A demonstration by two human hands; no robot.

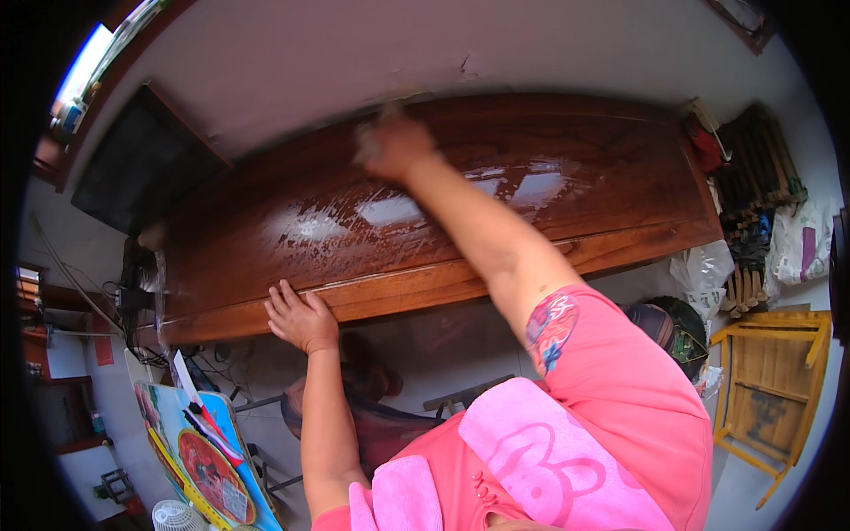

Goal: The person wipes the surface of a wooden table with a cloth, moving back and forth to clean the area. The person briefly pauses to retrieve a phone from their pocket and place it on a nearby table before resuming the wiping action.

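Note:
A long dark wooden table (620, 177) fills the middle of the view, its top glossy with pale wet streaks. My right hand (394, 146) reaches to the far edge near the wall and is blurred; it seems closed on a small pale cloth (370, 142), hard to make out. My left hand (299, 317) rests flat on the table's near edge, fingers spread, holding nothing. My pink sleeve and a pink towel over my shoulder show at the bottom.
A dark flat screen (142, 164) leans against the wall at left, with cables below it. A yellow wooden chair (770, 389) stands at right, with stacked wood and bags (753, 186) beyond. Colourful round fans (208, 465) lie at lower left.

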